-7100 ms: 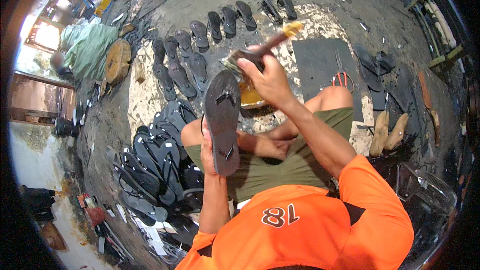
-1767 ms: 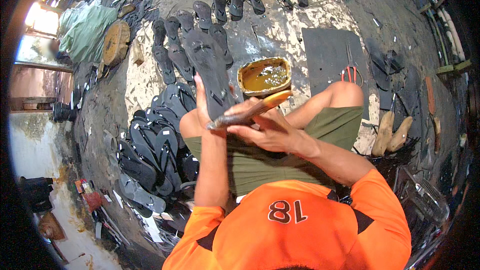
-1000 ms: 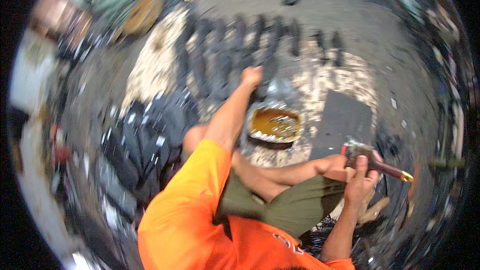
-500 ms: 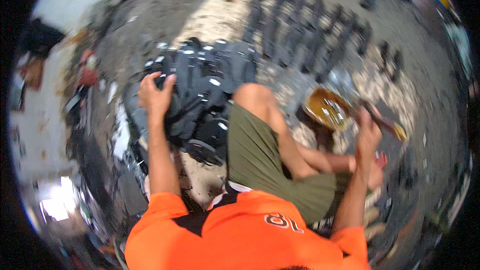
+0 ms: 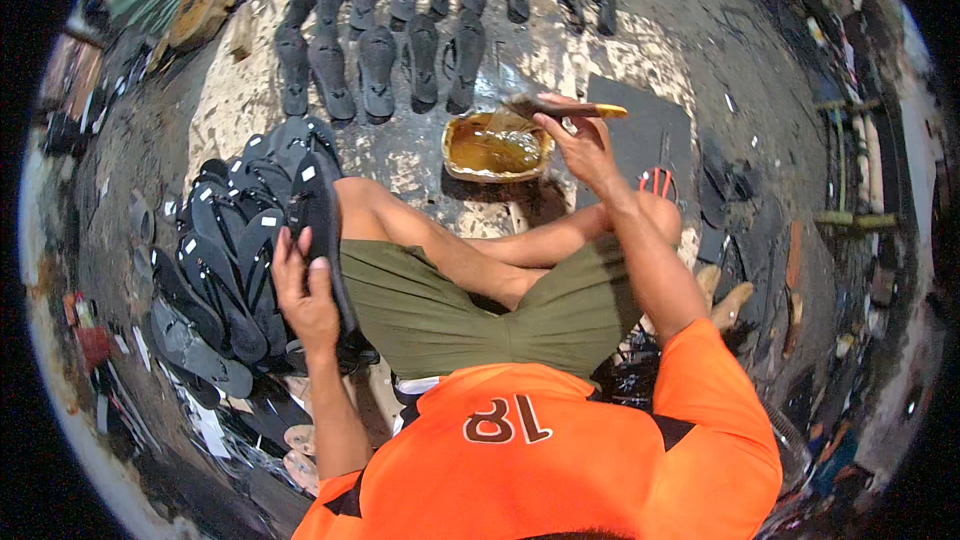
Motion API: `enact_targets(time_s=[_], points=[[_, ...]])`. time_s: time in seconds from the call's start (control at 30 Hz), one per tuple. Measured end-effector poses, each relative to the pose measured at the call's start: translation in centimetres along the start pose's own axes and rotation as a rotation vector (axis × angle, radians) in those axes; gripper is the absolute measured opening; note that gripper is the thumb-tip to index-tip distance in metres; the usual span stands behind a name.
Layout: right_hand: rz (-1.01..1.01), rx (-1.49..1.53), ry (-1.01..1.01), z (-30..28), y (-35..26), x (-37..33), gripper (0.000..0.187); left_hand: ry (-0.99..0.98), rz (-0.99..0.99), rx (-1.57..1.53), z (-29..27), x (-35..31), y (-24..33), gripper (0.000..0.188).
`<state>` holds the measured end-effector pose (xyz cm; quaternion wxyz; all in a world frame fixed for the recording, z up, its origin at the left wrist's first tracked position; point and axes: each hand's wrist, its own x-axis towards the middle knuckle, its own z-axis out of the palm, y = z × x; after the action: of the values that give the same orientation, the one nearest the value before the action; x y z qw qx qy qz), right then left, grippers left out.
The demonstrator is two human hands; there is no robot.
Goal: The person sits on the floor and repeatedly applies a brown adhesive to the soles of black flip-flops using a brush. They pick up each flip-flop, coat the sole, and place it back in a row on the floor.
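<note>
Brush, one: held above the far right rim of the amber-filled tub by the right hand, fingers closed round it. Black sandal, one: met at the pile's edge by the left hand, fingers parted; firmness of hold cannot be told. Drips could be shed on the dark mat through tilting; piled sandals could be dislodged by dragging. Surface: pale, dark-blotched sheet, grimy floor. Room: cluttered along its sides.
</note>
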<state>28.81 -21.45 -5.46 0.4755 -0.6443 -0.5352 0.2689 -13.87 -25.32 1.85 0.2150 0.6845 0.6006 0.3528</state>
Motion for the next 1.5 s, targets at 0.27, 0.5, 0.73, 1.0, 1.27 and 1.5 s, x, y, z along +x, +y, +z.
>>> enact_targets(time_s=[0.27, 0.5, 0.73, 1.0, 1.27, 1.5], points=[[0.101, 0.183, 0.305, -6.2, -7.2, -0.2, 0.031, -0.040, -0.382, -0.882, -0.3, 3.6, 0.0, 0.053], [-0.307, 0.397, 0.049, 8.8, -18.0, -1.0, 0.030, -0.351, -0.556, -1.711, 5.7, 2.8, 9.8, 0.039], [-0.252, 0.366, 0.030, 7.4, -17.6, -3.1, 0.031, -0.426, -0.519, -1.563, 6.5, 1.2, 8.7, 0.053], [-0.154, 0.392, 0.098, 6.7, -15.2, -3.0, 0.038, -0.328, -0.544, -1.551, 6.5, 0.6, 10.3, 0.048], [-0.600, 0.234, 0.104, 3.2, -18.1, -0.2, 0.027, -0.500, -0.463, -1.853, 6.2, 1.3, 9.9, 0.057], [-0.059, 0.488, -0.137, 7.2, -16.8, -12.3, 0.033, -0.337, -0.448, -1.843, 7.5, 6.9, 9.9, 0.052]])
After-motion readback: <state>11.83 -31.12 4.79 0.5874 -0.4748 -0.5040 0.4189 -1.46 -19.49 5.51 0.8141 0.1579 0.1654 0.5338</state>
